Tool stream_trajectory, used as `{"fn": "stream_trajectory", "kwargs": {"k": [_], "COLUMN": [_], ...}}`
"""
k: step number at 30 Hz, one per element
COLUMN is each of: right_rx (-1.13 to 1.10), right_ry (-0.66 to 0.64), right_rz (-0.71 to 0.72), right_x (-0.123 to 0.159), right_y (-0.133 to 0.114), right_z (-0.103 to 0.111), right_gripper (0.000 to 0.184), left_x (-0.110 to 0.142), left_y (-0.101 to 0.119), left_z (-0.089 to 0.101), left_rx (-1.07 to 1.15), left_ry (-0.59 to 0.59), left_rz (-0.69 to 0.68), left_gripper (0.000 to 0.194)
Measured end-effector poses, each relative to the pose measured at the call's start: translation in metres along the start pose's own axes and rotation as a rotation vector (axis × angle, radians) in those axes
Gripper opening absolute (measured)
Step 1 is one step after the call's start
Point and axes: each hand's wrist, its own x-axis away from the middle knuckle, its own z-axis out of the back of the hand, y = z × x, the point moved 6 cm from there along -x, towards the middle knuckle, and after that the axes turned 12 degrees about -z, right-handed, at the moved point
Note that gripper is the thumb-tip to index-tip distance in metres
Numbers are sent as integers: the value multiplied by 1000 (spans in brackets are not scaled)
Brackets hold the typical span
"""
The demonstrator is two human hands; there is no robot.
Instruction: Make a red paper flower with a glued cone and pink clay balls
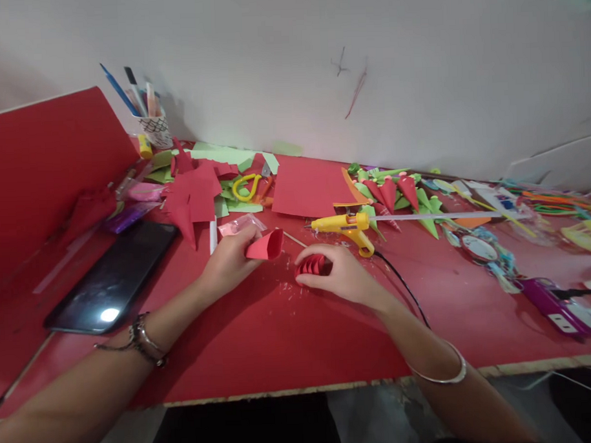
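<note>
My left hand (233, 256) is closed around a rolled red paper cone (267, 246), whose open end points right. To its right, my right hand (343, 271) curls its thumb and fingers around a folded red paper piece (310, 266) with several pleats, close to the table top. The two paper pieces are apart. Just beyond my right hand lies a yellow glue gun (344, 225), with a long clear glue stick (435, 216) reaching out of its back. A thin wooden stick (295, 239) lies between my hands, partly hidden.
On the red table (261, 352), a black phone (113, 279) lies at left. Red paper (304, 185), yellow-handled scissors (246, 187) and scraps fill the back. Red paper cones (386, 192) lie behind the glue gun, whose cord (404, 285) runs forward. A purple power strip (555, 306) sits right.
</note>
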Motion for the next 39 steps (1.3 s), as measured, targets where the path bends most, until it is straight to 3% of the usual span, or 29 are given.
{"fn": "stream_trajectory", "kwargs": {"k": [9, 23, 32, 39], "right_rx": [-225, -419, -378, -483], "right_ry": [-10, -63, 206, 393], "right_rz": [65, -85, 86, 91], "right_x": [0, 4, 7, 14], "right_y": [-3, -1, -11, -12], "right_z": [2, -2, 17, 26], "right_gripper": [18, 22, 16, 18], "left_x": [1, 1, 0, 5], "left_y": [3, 10, 9, 13], "left_z": [-3, -4, -11, -24], "left_rx": [-7, -13, -15, 11], "left_ry": [-25, -22, -68, -150], "left_rz": [7, -14, 29, 101], "left_gripper": [11, 10, 9, 6]}}
